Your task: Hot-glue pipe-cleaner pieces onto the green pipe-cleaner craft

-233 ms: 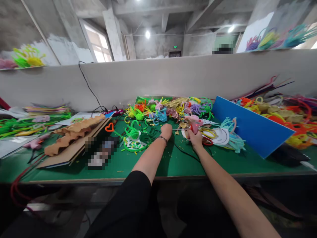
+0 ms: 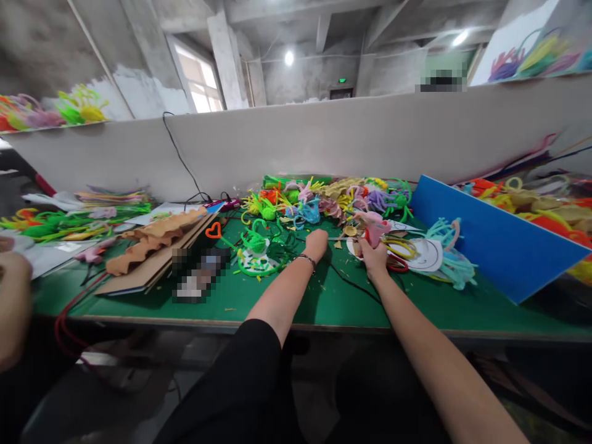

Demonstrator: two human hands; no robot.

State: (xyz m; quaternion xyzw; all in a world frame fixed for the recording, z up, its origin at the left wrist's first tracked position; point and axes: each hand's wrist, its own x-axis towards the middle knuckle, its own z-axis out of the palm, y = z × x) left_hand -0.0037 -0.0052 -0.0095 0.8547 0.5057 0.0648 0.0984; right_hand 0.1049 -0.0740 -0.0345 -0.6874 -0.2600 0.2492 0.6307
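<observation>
My left hand [image 2: 317, 242] is closed into a fist on the green table [image 2: 324, 302], beside a green pipe-cleaner piece [image 2: 257, 249]; I cannot see anything inside it. My right hand [image 2: 372, 254] grips a pink glue gun [image 2: 372, 229] with a red glowing spot, held over white paper discs [image 2: 423, 254] with yellow and red pipe-cleaner loops. A thin black cord [image 2: 349, 282] runs across the table between my arms. A heap of coloured pipe-cleaner figures [image 2: 333, 198] lies just beyond both hands.
A blue board [image 2: 494, 240] leans at the right, with more pipe-cleaner items [image 2: 531, 200] behind it. Brown wavy felt on cardboard [image 2: 152, 243] lies left. An orange heart [image 2: 213, 230] sits near it. Another person's arm [image 2: 12, 302] shows at the far left. A grey partition [image 2: 324, 139] backs the table.
The view has swung slightly left, bringing another person's arm into sight at the left edge. Both my hands stay where they were on the table.
</observation>
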